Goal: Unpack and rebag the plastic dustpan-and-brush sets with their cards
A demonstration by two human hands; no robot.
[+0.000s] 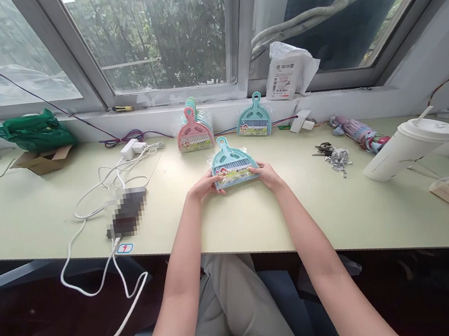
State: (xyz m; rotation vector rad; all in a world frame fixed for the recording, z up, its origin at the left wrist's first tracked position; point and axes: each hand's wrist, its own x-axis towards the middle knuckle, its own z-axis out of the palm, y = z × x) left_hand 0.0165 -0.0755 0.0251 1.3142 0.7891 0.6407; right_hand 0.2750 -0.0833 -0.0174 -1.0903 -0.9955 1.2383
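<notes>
Between my hands is a teal mini dustpan and brush set (232,162) in clear wrapping, with a printed label across its lower part. My left hand (206,186) grips its left lower edge, the thumb over the front. On the right lower edge my right hand (265,174) holds it the same way. It is tilted up, handle away from me, just over the table. Behind it, a row of similar sets with a pink dustpan set (193,130) in front leans by the sill. Another teal dustpan set (254,117) stands to the right of that row.
White cables (89,208) and a blurred dark device (127,213) lie on the left of the table (248,225). Keys (330,154), a folded umbrella (360,132) and a white lidded cup (410,146) are at right. A green bag (35,131) rests on a cardboard box (43,160).
</notes>
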